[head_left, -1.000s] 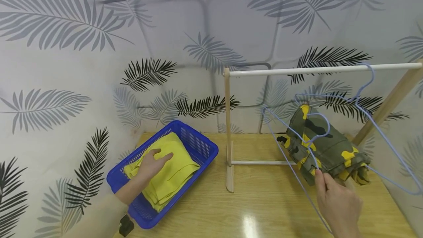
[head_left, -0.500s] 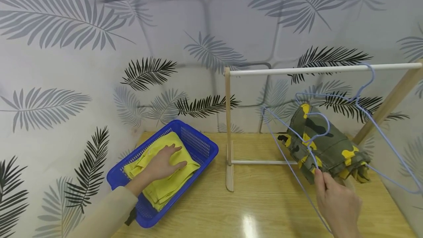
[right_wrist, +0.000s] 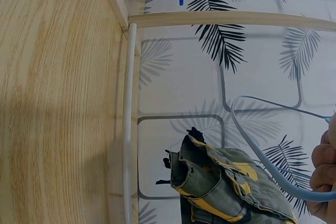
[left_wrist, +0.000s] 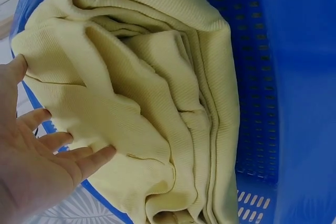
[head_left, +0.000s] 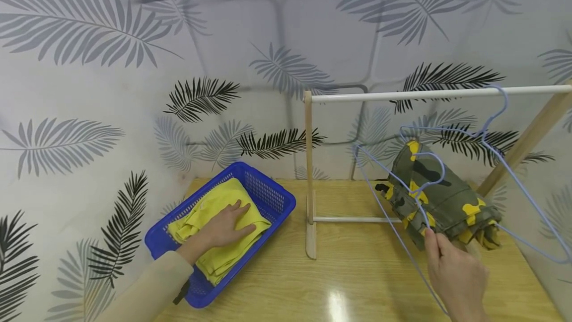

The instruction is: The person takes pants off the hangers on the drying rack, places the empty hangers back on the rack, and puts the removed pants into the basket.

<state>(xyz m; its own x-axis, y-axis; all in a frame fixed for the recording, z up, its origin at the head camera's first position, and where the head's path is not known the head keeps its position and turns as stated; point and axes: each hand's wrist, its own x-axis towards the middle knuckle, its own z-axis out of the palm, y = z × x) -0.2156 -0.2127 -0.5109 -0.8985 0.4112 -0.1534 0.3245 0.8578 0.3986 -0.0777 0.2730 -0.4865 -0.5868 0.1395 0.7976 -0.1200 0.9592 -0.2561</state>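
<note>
In the head view, my left hand [head_left: 225, 227] rests over a folded yellow garment [head_left: 223, 257] in a blue plastic basket [head_left: 281, 207]. The left wrist view shows its fingers spread and loosely extended, fingertips right at the ribbed cloth. My right hand [head_left: 460, 272] pinches a light blue wire clothes hanger [right_wrist: 265, 162] near the neck. That hanger carries no clothing, and it overlaps a camouflage garment [head_left: 451, 188] with yellow patches. The camouflage garment hangs folded over a second blue hanger [head_left: 505, 101], hooked on the rack's rail.
A small clothes rack has a white top rail [head_left: 402, 96], a wooden post [head_left: 308, 158] and a low white crossbar [head_left: 353, 220]. It stands on a wood-grain table [head_left: 277, 282]. Leaf-patterned wall covering [head_left: 223, 39] rises behind and at both sides.
My left hand has moved right and come down onto the yellow garment, then shifted slightly further right. The right hand and its hanger have stayed in place.
</note>
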